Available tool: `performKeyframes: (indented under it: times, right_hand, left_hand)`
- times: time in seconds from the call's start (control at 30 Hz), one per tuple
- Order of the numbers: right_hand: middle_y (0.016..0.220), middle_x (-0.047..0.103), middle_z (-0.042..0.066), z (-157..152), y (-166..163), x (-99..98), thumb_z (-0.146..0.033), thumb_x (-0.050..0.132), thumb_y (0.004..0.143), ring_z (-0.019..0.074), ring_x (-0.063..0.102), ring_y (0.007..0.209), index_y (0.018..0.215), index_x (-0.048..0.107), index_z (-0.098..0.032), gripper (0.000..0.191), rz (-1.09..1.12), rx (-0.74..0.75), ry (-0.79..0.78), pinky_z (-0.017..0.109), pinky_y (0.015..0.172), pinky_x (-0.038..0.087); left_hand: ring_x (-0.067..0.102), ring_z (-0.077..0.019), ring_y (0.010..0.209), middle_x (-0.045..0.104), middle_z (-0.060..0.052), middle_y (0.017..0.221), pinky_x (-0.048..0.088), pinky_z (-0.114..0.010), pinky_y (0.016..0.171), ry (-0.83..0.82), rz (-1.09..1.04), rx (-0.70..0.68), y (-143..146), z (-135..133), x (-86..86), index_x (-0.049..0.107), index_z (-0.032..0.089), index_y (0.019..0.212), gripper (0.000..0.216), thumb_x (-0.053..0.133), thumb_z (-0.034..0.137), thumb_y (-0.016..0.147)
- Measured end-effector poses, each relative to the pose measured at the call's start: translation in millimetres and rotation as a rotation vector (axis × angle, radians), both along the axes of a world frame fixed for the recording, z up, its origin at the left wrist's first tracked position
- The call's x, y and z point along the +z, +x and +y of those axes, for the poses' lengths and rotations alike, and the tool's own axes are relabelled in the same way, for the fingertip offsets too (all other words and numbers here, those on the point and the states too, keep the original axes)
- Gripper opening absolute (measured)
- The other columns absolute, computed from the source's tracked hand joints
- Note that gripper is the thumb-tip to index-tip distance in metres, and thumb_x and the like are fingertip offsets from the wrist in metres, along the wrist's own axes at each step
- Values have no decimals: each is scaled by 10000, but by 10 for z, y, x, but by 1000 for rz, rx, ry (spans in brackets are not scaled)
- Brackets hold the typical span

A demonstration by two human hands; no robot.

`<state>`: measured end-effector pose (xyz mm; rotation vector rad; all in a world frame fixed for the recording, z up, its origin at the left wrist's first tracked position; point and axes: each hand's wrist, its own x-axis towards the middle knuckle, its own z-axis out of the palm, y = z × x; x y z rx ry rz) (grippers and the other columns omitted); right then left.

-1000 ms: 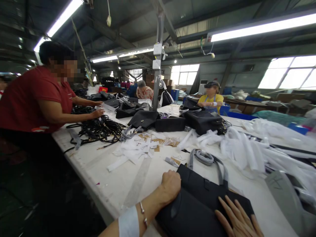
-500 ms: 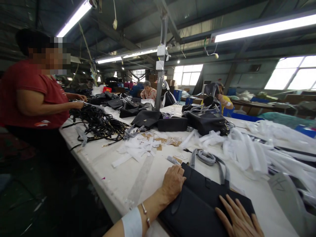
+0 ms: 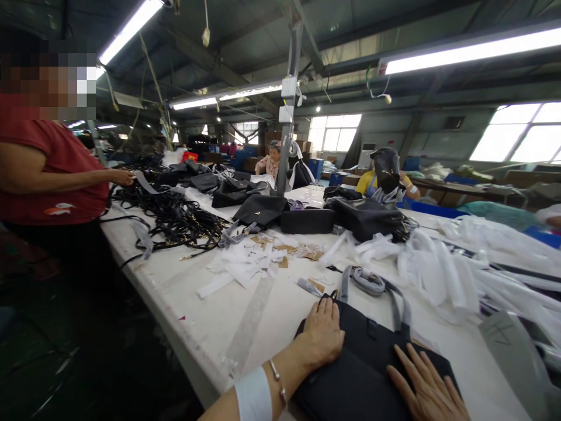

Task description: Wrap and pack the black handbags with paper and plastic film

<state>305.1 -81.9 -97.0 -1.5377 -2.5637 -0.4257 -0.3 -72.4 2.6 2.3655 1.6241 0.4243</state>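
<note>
A black handbag (image 3: pixel 368 356) lies flat on the white table, its front edge cut off by the frame. My left hand (image 3: pixel 324 332) rests on the bag's upper left part, fingers side by side and laid over the surface. On the bag's right side my right hand (image 3: pixel 425 383) lies palm down with fingers spread. The bag's handles, covered in grey wrapping (image 3: pixel 402 304), stretch out beyond its top edge. A coiled grey-wrapped strap (image 3: pixel 368 280) sits between them.
White paper strips (image 3: pixel 245 266) and brown tags lie mid-table. Black straps (image 3: pixel 175 225) are heaped at the left, with several black bags (image 3: pixel 260 210) behind. White wrapping (image 3: pixel 438 269) piles up at the right. A co-worker in red (image 3: pixel 52 169) stands left; others work across the table.
My left hand has slid slightly right, from the bag's left edge onto its surface, with fingers flatter. The right hand stays spread on the bag. The co-worker in red has shifted left.
</note>
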Motion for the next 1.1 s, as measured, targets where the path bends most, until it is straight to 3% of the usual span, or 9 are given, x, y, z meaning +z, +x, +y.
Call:
performKeyframes:
  times: [0.23,0.43,0.53,0.6,0.73,0.9,0.97,1.1]
  right_hand:
    - [1414,529,-24,354,-62,57,-282,396,770,402,468,1297,1209,657,-422,530,-13,-131,126,683,1003,366]
    - [1363,581,-34,426,-62,45,-265,345,752,335,581,1181,1160,678,-428,551,57,-103,252,636,952,422]
    - [1365,583,-4,434,-27,56,-296,328,782,306,604,1154,1172,680,-362,530,122,-81,222,534,913,494]
    - [1340,603,48,418,-63,134,-351,312,829,307,610,1145,1220,660,-281,528,185,-144,149,497,924,504]
    - [1349,589,111,355,-288,421,-469,259,901,311,553,1225,1325,570,-154,613,354,-305,-12,508,1045,417]
    - [1419,519,128,255,-572,840,-483,294,950,298,389,1375,1370,513,-117,598,571,-562,-77,534,1155,248]
    - [1461,469,131,151,-703,1071,-474,319,966,299,327,1411,1393,488,-126,576,600,-537,-64,563,1164,202]
    - [1504,420,79,-113,-1057,1578,-506,336,997,261,298,1428,1433,441,-227,528,643,-230,-81,546,1176,193]
  left_hand:
    - [227,-263,1453,292,-175,1549,175,-426,1209,43,-92,-29,-15,-3,-57,335,76,1475,683,368,533,968]
    - [298,-237,1428,358,-119,1530,215,-400,1206,78,-205,16,-51,4,-126,395,148,1454,667,412,579,946]
    - [316,-240,1420,374,-108,1522,241,-405,1199,76,-199,9,-59,-10,-90,410,163,1447,642,434,563,946]
    - [301,-249,1426,358,-116,1529,244,-422,1198,76,-157,-17,-51,-21,-62,400,165,1453,654,427,575,944]
    - [254,-262,1444,298,-126,1553,242,-456,1193,89,-48,-137,-25,-20,-35,382,196,1465,694,398,635,928]
    - [217,-279,1453,260,-130,1564,249,-496,1181,83,61,-227,-25,41,-33,365,213,1474,690,382,637,931]
    - [227,-290,1448,261,-133,1562,263,-509,1173,93,95,-227,-28,62,-33,365,205,1474,664,431,587,936]
    - [286,-304,1425,314,-139,1539,310,-528,1145,140,117,-230,-40,87,-39,395,197,1455,609,520,476,930]
